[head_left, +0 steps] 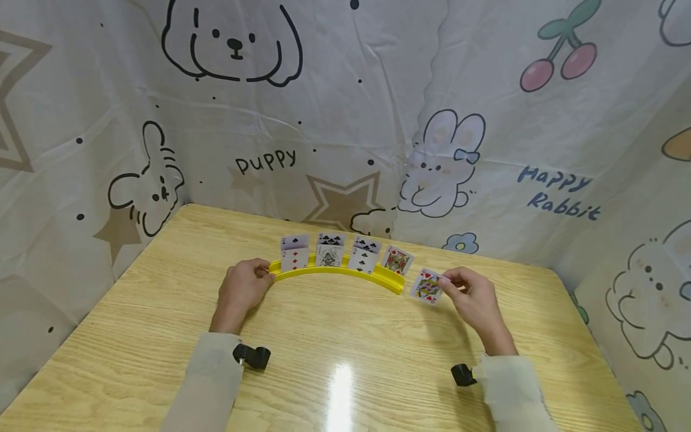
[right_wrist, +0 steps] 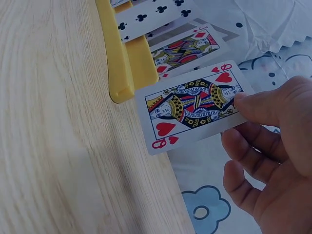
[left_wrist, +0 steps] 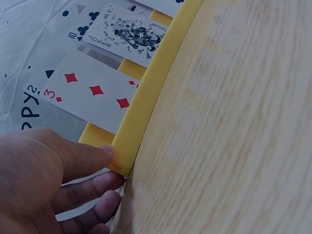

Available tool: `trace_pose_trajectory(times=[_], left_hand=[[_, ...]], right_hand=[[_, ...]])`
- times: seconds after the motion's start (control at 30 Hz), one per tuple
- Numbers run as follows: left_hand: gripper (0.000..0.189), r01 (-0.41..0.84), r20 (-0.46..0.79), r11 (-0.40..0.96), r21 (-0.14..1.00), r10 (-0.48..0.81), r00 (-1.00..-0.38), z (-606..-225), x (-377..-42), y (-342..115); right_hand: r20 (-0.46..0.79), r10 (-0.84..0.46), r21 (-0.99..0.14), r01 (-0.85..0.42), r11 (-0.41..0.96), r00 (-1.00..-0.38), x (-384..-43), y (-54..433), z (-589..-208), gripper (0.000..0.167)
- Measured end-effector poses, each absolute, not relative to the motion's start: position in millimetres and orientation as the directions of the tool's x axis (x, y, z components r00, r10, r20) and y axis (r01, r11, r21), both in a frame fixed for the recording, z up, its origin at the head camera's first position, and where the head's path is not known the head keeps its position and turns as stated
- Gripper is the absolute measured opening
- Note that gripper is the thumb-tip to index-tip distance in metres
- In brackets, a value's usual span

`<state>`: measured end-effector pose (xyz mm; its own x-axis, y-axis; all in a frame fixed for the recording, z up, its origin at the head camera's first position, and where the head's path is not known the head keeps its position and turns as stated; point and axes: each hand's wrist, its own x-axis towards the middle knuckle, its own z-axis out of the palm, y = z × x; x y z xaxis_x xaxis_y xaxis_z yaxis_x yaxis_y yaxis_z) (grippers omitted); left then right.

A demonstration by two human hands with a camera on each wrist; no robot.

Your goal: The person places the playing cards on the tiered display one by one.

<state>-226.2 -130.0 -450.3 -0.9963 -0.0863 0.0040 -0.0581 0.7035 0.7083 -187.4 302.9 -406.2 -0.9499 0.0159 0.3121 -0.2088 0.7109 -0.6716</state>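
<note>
A curved yellow card holder (head_left: 330,270) stands on the table with playing cards upright in it. Its left end is pinched by my left hand (head_left: 244,292), the thumb (left_wrist: 92,153) on top and the index finger at the end. My right hand (head_left: 476,300) holds a queen of hearts (right_wrist: 195,105) by one edge between thumb and fingers, just off the holder's right end. A red face card of diamonds (head_left: 397,260) stands nearest to it. In the front row are a three of diamonds (left_wrist: 92,90), a joker (left_wrist: 129,31) and a clubs card (head_left: 361,261).
Behind the front row stand a two of spades (head_left: 294,241), a ten of clubs (head_left: 330,239) and another clubs card (head_left: 367,243). A printed cloth (head_left: 335,120) hangs around the wooden table (head_left: 335,336). Black cameras (head_left: 252,356) sit at both wrists.
</note>
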Motion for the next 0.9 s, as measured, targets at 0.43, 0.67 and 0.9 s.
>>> trace_pose_trajectory(times=[0.43,0.67,0.9], left_hand=[[0.034,-0.06,0.007,0.697,0.715,-0.094,-0.996,-450.9,-225.8,-129.4],[0.034,-0.063,0.005,0.697,0.714,-0.095,-0.995,-451.9,-225.6,-129.7],[0.035,-0.065,0.002,0.695,0.717,-0.095,-0.995,-450.5,-225.7,-129.6]], right_hand=[[0.33,0.0,-0.667,-0.233,0.708,-0.944,-193.8,287.7,-406.9,0.009],[0.338,0.007,-0.671,-0.236,0.703,-0.941,-198.5,280.2,-409.1,0.009],[0.35,0.02,-0.689,-0.243,0.683,-0.936,-202.5,270.7,-408.6,0.009]])
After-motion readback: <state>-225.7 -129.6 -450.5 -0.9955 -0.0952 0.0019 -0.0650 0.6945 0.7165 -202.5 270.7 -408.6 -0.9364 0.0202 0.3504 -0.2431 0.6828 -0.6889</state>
